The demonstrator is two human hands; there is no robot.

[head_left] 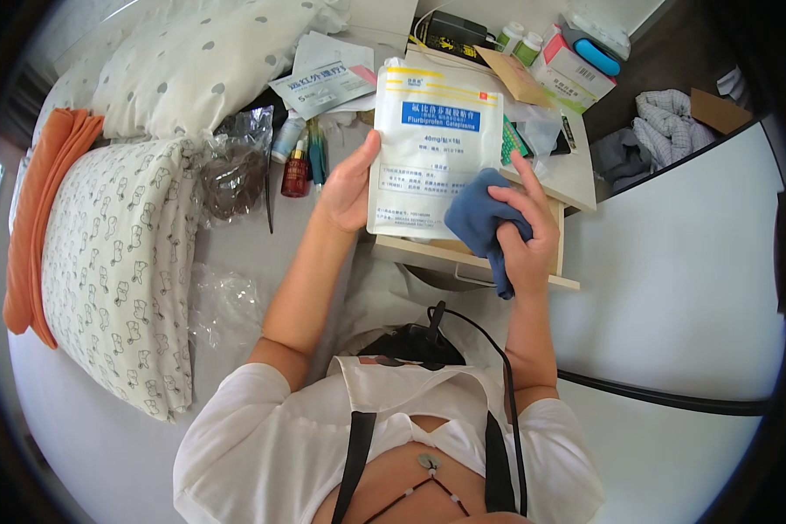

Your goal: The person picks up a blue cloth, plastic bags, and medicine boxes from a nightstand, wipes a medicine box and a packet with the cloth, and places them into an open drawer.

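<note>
A white flat medicine pouch (419, 166) with a yellow band and a blue panel faces me, held up in front of a drawer. My left hand (354, 188) grips its left edge, thumb on the front and the other fingers hidden behind. In my right hand (531, 231) is a bunched blue cloth (482, 214), pressed against the pouch's lower right corner. The index finger of that hand points upward, while the others curl round the cloth. Beneath the pouch, the pale wooden drawer (445, 262) is pulled out from a nightstand (578, 179).
On the nightstand stand a pink and white box (568, 74), two green and white bottles (520, 45) and a black case (458, 28). A red bottle (295, 175) and a clear bag with a brown item (236, 175) lie left on the bed, near a folded patterned quilt (113, 271).
</note>
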